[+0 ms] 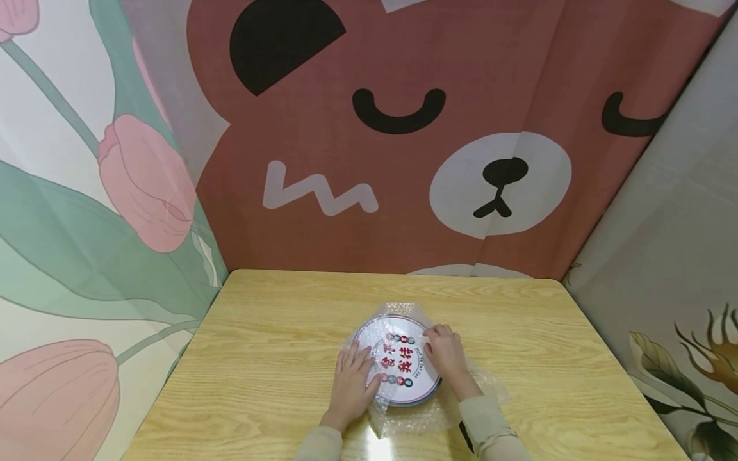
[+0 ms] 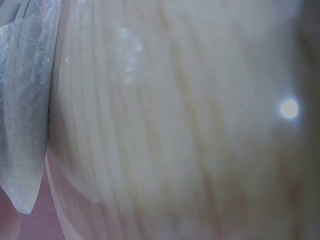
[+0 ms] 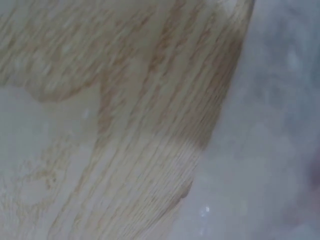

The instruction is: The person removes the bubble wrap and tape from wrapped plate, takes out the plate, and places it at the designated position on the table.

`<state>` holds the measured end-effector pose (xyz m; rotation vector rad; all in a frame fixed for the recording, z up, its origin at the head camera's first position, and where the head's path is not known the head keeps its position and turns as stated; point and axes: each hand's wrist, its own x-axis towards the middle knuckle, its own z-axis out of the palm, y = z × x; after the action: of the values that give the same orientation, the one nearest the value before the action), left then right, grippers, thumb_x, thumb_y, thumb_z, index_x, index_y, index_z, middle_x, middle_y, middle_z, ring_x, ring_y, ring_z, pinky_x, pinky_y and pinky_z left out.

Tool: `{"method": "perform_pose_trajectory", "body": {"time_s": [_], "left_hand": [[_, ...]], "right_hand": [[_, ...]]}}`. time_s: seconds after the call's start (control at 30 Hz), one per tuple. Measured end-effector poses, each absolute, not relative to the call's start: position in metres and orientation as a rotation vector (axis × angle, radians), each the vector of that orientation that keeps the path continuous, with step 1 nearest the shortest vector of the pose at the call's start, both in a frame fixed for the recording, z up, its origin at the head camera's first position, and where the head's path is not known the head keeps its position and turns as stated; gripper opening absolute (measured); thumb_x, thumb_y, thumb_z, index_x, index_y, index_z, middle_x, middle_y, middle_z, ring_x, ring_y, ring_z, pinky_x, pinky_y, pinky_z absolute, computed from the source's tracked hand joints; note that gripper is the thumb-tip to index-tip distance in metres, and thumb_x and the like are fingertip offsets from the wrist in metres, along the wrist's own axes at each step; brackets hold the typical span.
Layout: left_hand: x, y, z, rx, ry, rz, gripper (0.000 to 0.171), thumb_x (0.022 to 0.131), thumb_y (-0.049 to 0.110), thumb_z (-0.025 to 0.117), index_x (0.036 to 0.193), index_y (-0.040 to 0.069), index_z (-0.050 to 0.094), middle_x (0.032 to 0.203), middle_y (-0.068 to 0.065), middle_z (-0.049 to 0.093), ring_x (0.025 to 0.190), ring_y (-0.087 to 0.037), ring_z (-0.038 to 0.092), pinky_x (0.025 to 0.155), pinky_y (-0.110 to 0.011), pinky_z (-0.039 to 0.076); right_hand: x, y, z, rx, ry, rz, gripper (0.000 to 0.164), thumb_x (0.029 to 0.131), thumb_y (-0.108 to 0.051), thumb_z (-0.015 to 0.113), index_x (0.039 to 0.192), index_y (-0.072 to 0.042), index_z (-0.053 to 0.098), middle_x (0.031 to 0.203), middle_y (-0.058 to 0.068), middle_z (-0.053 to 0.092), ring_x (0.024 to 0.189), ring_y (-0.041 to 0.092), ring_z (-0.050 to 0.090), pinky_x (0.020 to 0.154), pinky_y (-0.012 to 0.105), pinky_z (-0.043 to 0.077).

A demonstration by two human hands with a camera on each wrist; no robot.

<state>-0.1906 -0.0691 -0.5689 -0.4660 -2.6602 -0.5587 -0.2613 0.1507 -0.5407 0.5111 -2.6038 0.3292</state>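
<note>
A round white plate [image 1: 423, 374] with red characters and small coloured circles lies face up on a sheet of bubble wrap [image 1: 415, 419]. Part of the wrap covers its left side. My left hand [image 1: 352, 381] rests with spread fingers on that covered side. At the upper right rim, my right hand [image 1: 446, 352] has its fingers curled and pinches the bubble wrap; its fingertips are partly hidden. In the left wrist view, wrap [image 2: 25, 100] covers the plate's edge. The right wrist view has blurred wrap [image 3: 250, 165] close to the camera.
The wooden table [image 1: 277, 346] extends around the plate on all sides. A curtain with a bear print [image 1: 323, 237] hangs behind the table's far edge. Printed cloths with tulips [image 1: 150, 186] and with leaves [image 1: 663, 358] flank it left and right.
</note>
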Motion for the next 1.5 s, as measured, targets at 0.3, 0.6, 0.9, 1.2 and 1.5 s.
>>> {"method": "perform_pose_trajectory", "body": {"time_s": [0.3,0.6,0.9,1.2,1.5], "left_hand": [[-0.191,-0.068,-0.571,-0.475,-2.639,-0.554,0.040,0.087,0.038,0.048,0.110,0.008,0.062,0.129,-0.005,0.048,0.131,-0.027,0.021,0.105,-0.048,0.007],[-0.191,-0.068,-0.570,-0.482,-2.636,-0.559,0.040,0.087,0.038,0.047,0.110,0.008,0.062,0.129,-0.006,0.048,0.131,-0.028,0.021,0.104,-0.050,0.009],[-0.190,-0.068,-0.569,-0.480,-2.638,-0.550,0.039,0.086,0.037,0.048,0.109,0.008,0.062,0.128,-0.006,0.048,0.130,-0.028,0.022,0.104,-0.049,0.009],[-0.191,-0.069,-0.571,-0.472,-2.645,-0.535,0.039,0.086,0.037,0.048,0.109,0.008,0.062,0.129,-0.006,0.048,0.131,-0.027,0.021,0.105,-0.049,0.008],[-0.191,-0.070,-0.570,-0.468,-2.646,-0.535,0.040,0.087,0.038,0.047,0.109,0.009,0.062,0.129,-0.005,0.048,0.131,-0.027,0.021,0.104,-0.049,0.009]], "right_hand": [[-0.264,0.148,-0.542,0.610,-2.556,0.254,0.022,0.065,-0.005,0.073,0.085,-0.008,0.064,0.088,0.009,0.056,0.085,0.026,0.051,0.070,0.041,0.042],[-0.264,0.145,-0.541,0.649,-2.588,0.191,0.022,0.065,-0.006,0.072,0.086,-0.009,0.066,0.089,0.008,0.056,0.086,0.024,0.050,0.070,0.040,0.041],[-0.267,0.143,-0.544,0.684,-2.559,0.107,0.020,0.065,-0.008,0.073,0.083,-0.010,0.065,0.089,0.008,0.055,0.086,0.024,0.049,0.068,0.038,0.041],[-0.269,0.140,-0.545,0.707,-2.566,0.041,0.021,0.066,-0.011,0.072,0.086,-0.010,0.064,0.093,0.009,0.055,0.089,0.025,0.049,0.068,0.039,0.041],[-0.270,0.135,-0.543,0.742,-2.595,-0.053,0.017,0.072,-0.010,0.067,0.089,-0.009,0.065,0.094,0.008,0.057,0.089,0.024,0.049,0.069,0.038,0.042]]}}
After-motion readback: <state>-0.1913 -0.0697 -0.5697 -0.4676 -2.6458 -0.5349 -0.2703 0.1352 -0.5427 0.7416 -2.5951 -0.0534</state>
